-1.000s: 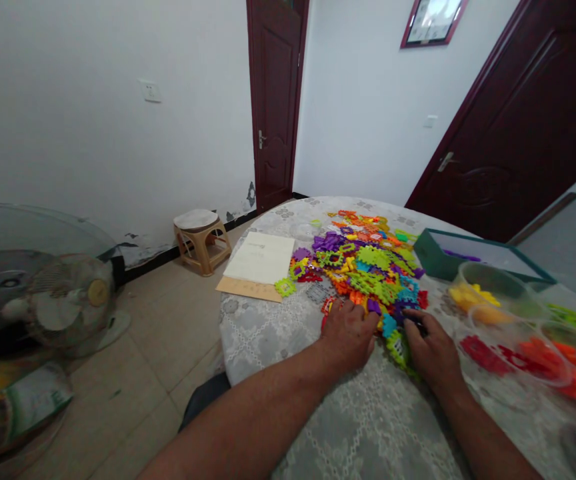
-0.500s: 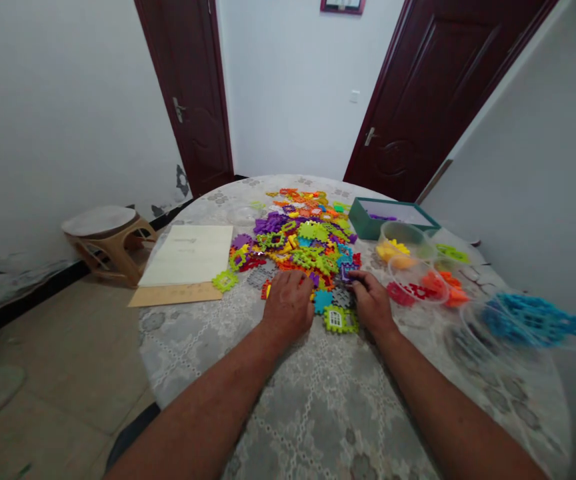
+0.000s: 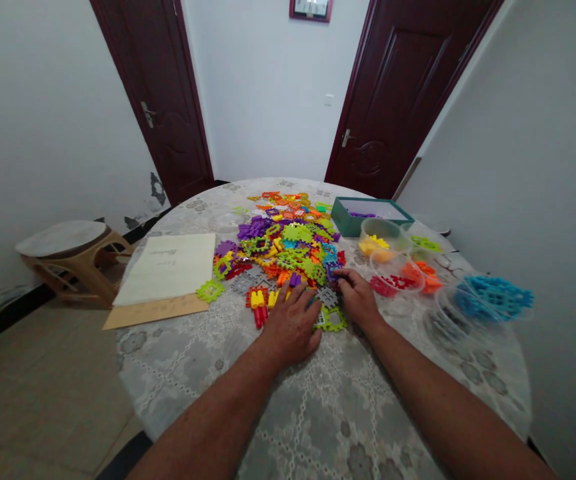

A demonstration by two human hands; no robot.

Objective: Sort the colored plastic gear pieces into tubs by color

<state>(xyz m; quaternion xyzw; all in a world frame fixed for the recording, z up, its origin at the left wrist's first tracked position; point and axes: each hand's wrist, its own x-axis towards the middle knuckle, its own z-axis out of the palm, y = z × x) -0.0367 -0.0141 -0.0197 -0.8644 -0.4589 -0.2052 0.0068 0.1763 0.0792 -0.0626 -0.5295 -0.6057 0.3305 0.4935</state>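
A heap of bright plastic interlocking pieces (image 3: 288,243) lies in the middle of a round table (image 3: 348,413) with a grey patterned cloth. My left hand (image 3: 291,323) lies flat on the cloth at the heap's near edge, fingers spread beside red and yellow pieces (image 3: 259,301). My right hand (image 3: 357,297) rests at the heap's near right edge, fingers curled over small pieces; what they hold is hidden. A green window-shaped piece (image 3: 332,320) lies between the two hands.
Clear tubs hold sorted pieces: yellow (image 3: 381,241), red and orange (image 3: 402,277), blue (image 3: 488,299). A teal box (image 3: 368,215) stands behind them. Paper sheets (image 3: 165,270) lie at the table's left. A stool (image 3: 71,257) stands on the floor; two dark doors (image 3: 398,87) behind.
The view has swung right, away from the fan, and settled over the table. My left hand has slid back from the heap and spread flat. My right hand stays at the heap's edge.
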